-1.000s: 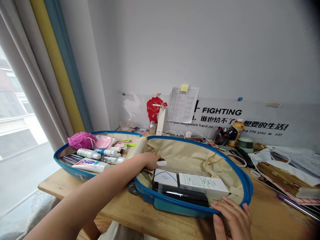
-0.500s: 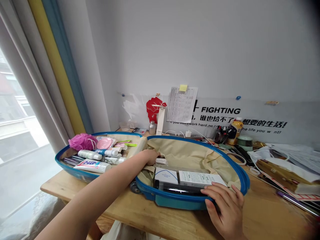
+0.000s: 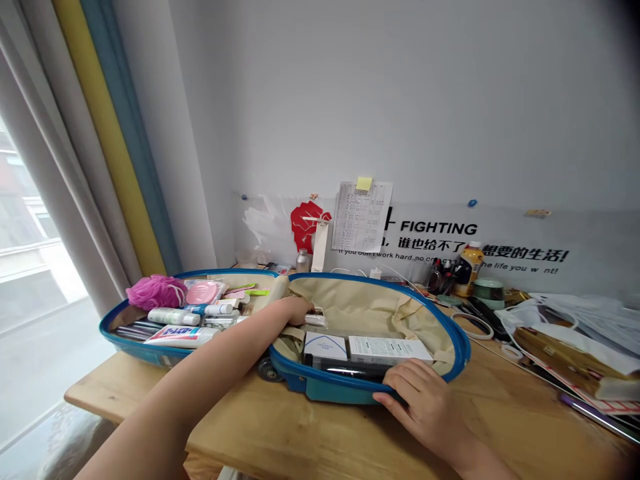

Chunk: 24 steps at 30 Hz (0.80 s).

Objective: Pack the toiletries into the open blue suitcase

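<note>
The suitcase (image 3: 330,392) is now gripped farther left along its rim by the right hand (image 3: 417,397), seemingly steadied; whether the packet (image 3: 318,320) is held by the left hand (image 3: 299,310) cannot be told.

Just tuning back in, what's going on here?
A person's left hand reaches into the right half of an open blue suitcase, at a small packet; its grip is mostly hidden. The right hand holds the near rim. White boxes and a black cylinder lie beside it; a purple puff sits in the left half.
</note>
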Available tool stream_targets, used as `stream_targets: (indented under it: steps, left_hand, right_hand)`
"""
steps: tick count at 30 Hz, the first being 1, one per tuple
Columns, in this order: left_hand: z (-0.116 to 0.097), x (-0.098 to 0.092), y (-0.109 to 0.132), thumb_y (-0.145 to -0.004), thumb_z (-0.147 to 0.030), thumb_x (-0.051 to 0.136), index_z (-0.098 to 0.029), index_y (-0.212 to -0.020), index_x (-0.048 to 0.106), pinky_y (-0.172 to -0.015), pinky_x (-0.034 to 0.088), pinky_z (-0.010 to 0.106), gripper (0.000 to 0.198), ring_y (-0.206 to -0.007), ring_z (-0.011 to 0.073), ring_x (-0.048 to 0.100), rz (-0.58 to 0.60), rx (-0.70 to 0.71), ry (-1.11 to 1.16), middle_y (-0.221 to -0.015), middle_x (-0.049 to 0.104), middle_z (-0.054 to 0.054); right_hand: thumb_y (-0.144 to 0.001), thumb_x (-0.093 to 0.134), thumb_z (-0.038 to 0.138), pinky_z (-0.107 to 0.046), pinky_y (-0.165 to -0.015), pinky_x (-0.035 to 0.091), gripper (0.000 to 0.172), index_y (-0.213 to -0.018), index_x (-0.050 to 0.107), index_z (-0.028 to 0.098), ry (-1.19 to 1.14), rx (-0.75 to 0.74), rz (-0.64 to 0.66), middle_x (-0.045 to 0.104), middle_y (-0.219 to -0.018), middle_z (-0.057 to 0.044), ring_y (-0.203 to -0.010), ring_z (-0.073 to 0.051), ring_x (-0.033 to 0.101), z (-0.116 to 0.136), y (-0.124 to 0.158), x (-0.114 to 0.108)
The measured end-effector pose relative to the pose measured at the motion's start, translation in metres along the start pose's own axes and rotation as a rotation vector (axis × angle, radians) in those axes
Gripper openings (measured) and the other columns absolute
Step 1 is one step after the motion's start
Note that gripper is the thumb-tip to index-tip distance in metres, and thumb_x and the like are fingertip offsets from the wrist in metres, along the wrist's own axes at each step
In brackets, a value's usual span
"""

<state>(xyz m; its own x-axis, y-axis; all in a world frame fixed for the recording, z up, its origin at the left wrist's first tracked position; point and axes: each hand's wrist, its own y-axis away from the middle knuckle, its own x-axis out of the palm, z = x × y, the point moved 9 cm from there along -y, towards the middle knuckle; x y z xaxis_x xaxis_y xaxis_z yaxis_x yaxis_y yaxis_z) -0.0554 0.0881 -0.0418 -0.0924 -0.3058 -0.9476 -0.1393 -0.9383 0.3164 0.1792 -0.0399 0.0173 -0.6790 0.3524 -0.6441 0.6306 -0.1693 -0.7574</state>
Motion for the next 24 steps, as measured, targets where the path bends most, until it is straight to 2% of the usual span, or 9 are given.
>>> stream_targets:
  steps: [2,5,9,13,16,24]
  left_hand:
    - [0.004,0.000,0.002,-0.091,-0.034,0.059,-0.018,-0.126,0.054,-0.092,0.051,0.047,0.039,-0.110,0.0240,0.058,-0.001,0.002,0.002,-0.128,0.056,0.010]
    - [0.006,0.000,0.006,-0.091,-0.034,0.059,-0.018,-0.127,0.053,-0.093,0.050,0.048,0.040,-0.112,0.0245,0.058,-0.006,-0.001,0.008,-0.129,0.055,0.010]
    - [0.003,0.002,0.010,-0.092,-0.034,0.059,-0.019,-0.128,0.053,-0.095,0.049,0.048,0.040,-0.114,0.0251,0.057,-0.007,-0.016,0.017,-0.131,0.054,0.010]
    - [0.002,0.005,0.010,-0.092,-0.034,0.058,-0.019,-0.128,0.053,-0.094,0.050,0.048,0.039,-0.112,0.0241,0.058,-0.004,-0.038,0.006,-0.130,0.055,0.010]
    - [0.003,0.004,0.009,-0.092,-0.034,0.058,-0.019,-0.128,0.053,-0.094,0.050,0.047,0.038,-0.112,0.0240,0.058,-0.018,-0.056,-0.017,-0.129,0.055,0.010]
    - [0.010,-0.001,0.004,-0.091,-0.035,0.059,-0.016,-0.124,0.055,-0.092,0.051,0.047,0.038,-0.110,0.0239,0.058,-0.090,-0.141,-0.071,-0.127,0.056,0.010]
  right_hand:
    - [-0.096,0.046,0.031,-0.027,-0.076,0.043,0.025,-0.083,0.064,0.020,0.022,-0.031,0.035,0.067,-0.077,0.000,-0.072,-0.012,0.058,0.006,-0.010,0.008]
    - [-0.098,0.039,0.030,-0.030,-0.084,0.042,0.029,-0.105,0.066,0.019,0.082,-0.131,0.055,0.071,-0.095,-0.001,-0.086,-0.014,0.061,0.024,-0.025,0.023]
    - [-0.097,0.040,0.022,-0.031,-0.097,0.037,0.031,-0.118,0.063,0.020,0.130,-0.239,-0.025,0.070,-0.114,0.001,-0.103,-0.014,0.061,0.043,-0.031,0.036]
    - [-0.093,0.047,0.018,-0.032,-0.107,0.032,0.032,-0.121,0.062,0.020,0.125,-0.247,-0.076,0.066,-0.123,0.000,-0.116,-0.014,0.057,0.040,-0.021,0.036]
    - [-0.090,0.049,0.017,-0.033,-0.112,0.028,0.035,-0.122,0.062,0.022,0.129,-0.237,-0.055,0.065,-0.126,0.000,-0.124,-0.014,0.053,0.032,-0.015,0.031]
    - [-0.088,0.051,0.018,-0.034,-0.118,0.020,0.040,-0.127,0.058,0.019,0.207,-0.255,0.004,0.061,-0.131,0.000,-0.126,-0.014,0.050,0.032,-0.009,0.025]
